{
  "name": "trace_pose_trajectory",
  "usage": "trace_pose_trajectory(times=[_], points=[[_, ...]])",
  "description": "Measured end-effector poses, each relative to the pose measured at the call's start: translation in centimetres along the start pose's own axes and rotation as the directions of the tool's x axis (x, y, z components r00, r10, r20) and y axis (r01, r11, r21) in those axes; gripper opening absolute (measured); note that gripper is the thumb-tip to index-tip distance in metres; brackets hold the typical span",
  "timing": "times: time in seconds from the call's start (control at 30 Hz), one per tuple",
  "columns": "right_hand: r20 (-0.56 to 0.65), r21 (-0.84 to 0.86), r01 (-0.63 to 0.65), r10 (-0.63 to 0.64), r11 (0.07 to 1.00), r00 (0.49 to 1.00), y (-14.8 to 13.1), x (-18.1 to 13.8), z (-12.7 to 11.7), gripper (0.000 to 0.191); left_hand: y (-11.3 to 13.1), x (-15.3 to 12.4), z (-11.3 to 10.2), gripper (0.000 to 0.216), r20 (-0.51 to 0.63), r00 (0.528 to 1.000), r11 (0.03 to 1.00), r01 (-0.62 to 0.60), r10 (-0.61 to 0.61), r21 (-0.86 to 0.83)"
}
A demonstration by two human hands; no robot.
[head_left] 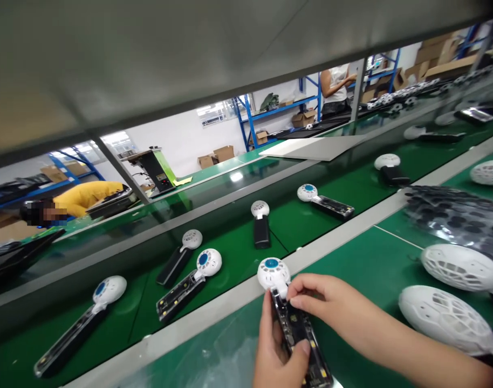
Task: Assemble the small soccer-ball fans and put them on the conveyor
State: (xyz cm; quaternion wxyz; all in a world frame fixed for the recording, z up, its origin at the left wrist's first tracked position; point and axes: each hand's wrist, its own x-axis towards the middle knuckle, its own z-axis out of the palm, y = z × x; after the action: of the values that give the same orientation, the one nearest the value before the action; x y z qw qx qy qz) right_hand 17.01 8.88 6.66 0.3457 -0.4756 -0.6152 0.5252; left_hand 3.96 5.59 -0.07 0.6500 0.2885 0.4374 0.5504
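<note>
Squarely between both hands (281, 353) (317, 296), the white-headed device (294, 323).

The held device (294, 323) pairs a smooth, glossy white plastic head (273, 276) with a shiny dark plastic handle (299, 330). The bench (360, 264) looks smooth with a faint sheen; the rail (351, 230) along its far edge resembles matt metal, the belt (234, 264) beyond smooth and softly shiny. Just inside that edge, disc-patterned packing (459, 218) gleams like clear plastic. The overhead panel (149, 59) appears smooth, dull metal.
</note>
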Motion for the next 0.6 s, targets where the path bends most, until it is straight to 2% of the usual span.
trace_pose_trajectory(times=[0.13, 0.23, 0.33, 0.47, 0.6], points=[[-0.030, -0.144, 0.056, -0.061, 0.988, 0.998, -0.11, -0.22, 0.17, 0.019, 0.08, 0.06, -0.27, 0.103, 0.033, 0.999, 0.998, 0.040, -0.038, -0.042], [-0.023, -0.310, 0.131, -0.145, 0.942, 0.989, 0.06, -0.32, 0.37, 0.021, 0.07, 0.15, -0.53, 0.105, 0.063, 0.997, 0.995, 0.052, -0.047, -0.080], [-0.025, -0.413, 0.156, -0.182, 0.897, 0.983, 0.37, -0.32, 0.63, 0.022, -0.15, 0.20, -0.66, 0.112, 0.058, 0.997, 0.994, 0.048, -0.043, -0.095], [-0.026, -0.450, 0.155, -0.187, 0.880, 0.982, 0.59, -0.48, 0.90, 0.023, -0.22, 0.20, -0.63, 0.122, 0.072, 0.996, 0.996, 0.048, -0.043, -0.071], [-0.041, -0.435, 0.156, -0.192, 0.887, 0.981, 0.67, -0.71, 0.99, 0.023, 0.10, 0.14, -0.62, 0.103, 0.094, 0.995, 0.998, 0.044, -0.040, -0.040]])
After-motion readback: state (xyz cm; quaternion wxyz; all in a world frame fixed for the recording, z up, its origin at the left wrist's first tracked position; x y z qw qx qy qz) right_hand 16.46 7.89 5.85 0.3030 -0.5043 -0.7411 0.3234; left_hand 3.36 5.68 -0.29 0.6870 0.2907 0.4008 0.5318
